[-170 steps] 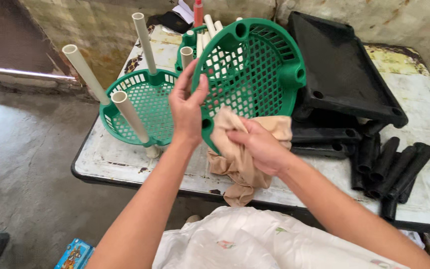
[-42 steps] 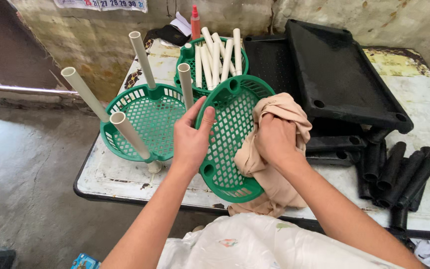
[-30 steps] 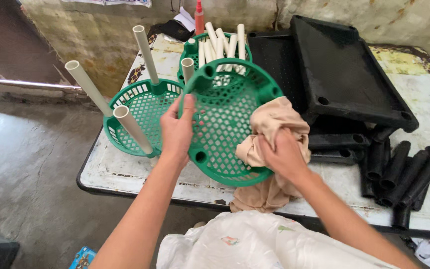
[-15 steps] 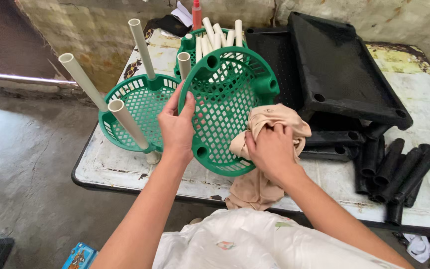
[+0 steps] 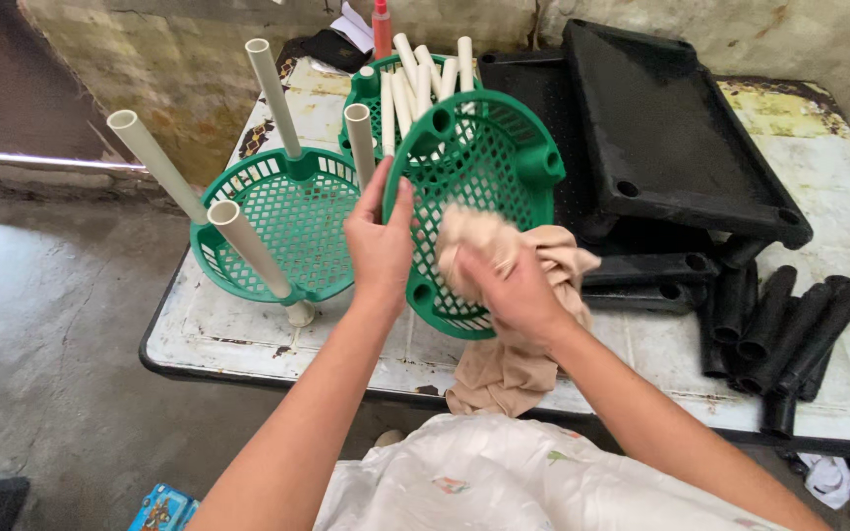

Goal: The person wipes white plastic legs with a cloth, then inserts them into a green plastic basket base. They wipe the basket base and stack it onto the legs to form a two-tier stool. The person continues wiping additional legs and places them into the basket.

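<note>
Green lattice tray (image 5: 489, 187), round-cornered with socket holes at its corners, held up on edge above the near part of the worktop (image 5: 248, 329), tilted so its open face turns toward the person. Left hand (image 5: 379, 246) grips the tray's left rim, fingers pointing up along the edge, thumb on the near side; grip pinching the rim. Right hand (image 5: 509, 285) presses a bunched tan cloth (image 5: 514, 295) against the mesh on the inner face; fingers curled tight into the cloth. Loose end of the cloth hangs down over the worktop's near edge.

Just left of the held tray: a second green tray (image 5: 282, 221) lying on the worktop, with pale plastic tubes (image 5: 248, 246) standing in its corner sockets, leaning outward at different angles. Behind the held tray, a third green tray (image 5: 371, 88) carrying a bundle of loose pale tubes (image 5: 425, 74). A red bottle (image 5: 382, 25) stands at the far edge.

Right of the hands: stacked black trays (image 5: 676, 138), the top one skewed on the pile. Nearer the right edge, a cluster of short black tubes (image 5: 779, 329) lying side by side.

Worktop white, chipped and stained. Concrete floor (image 5: 51, 344) to the left.
</note>
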